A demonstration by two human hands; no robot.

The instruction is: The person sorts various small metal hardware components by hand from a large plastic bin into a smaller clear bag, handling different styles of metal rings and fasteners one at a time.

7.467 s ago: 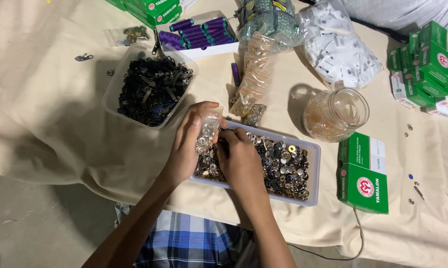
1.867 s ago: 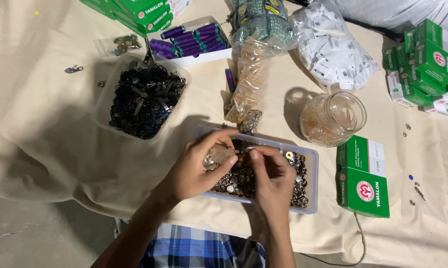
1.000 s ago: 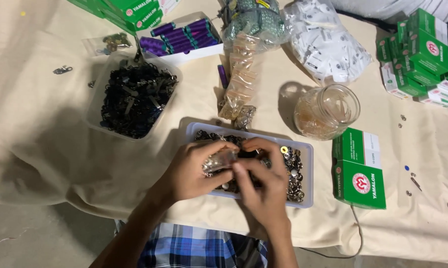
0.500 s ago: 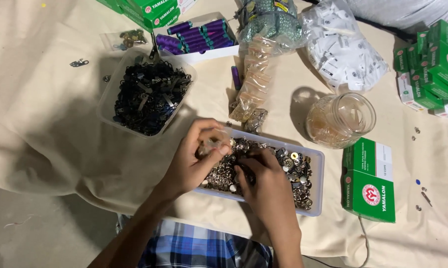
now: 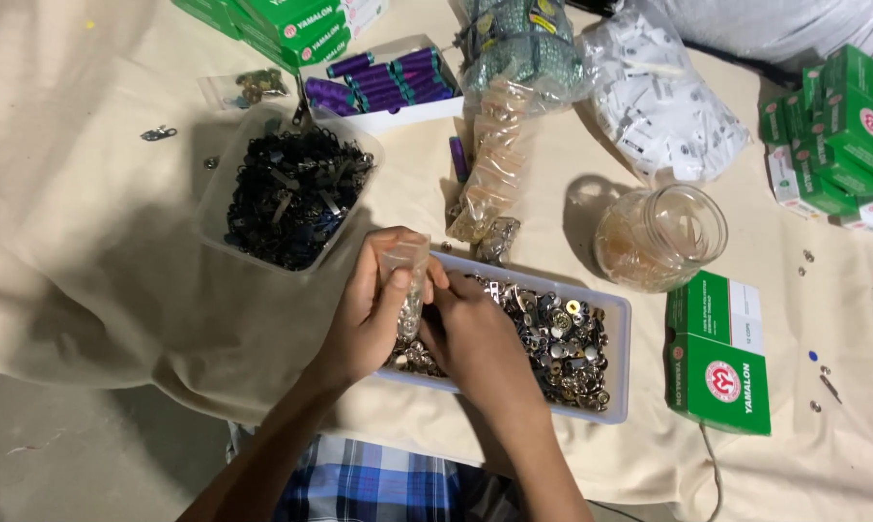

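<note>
1. Over the left end of the shallow grey tray [image 5: 618, 338] of silvery metal buttons [image 5: 562, 343], both hands meet around a small clear packet [image 5: 409, 280].
2. The left hand [image 5: 369, 314] has its grip closed on the packet, fingers wrapped round its upper half.
3. The right hand [image 5: 475, 333] lies just beside it, touching the packet's lower part (whether its grip is closed or loose cannot be told, the fingertips being hidden).
4. The packet stands nearly upright in the view, its long axis running from the tray up toward the far side of the worktop [image 5: 98, 222], top end pointing away from the person.
5. Room to move: the clear tub of dark metal parts [image 5: 286, 193] sits near the left hand's far side, and a long bag of parts [image 5: 489, 179] just beyond the tray.
6. The glass jar [image 5: 660, 237] and green box [image 5: 718, 353] stand off the tray's right end, well apart from the hands.
7. The cloth-covered worktop edge runs close under the forearms.
</note>
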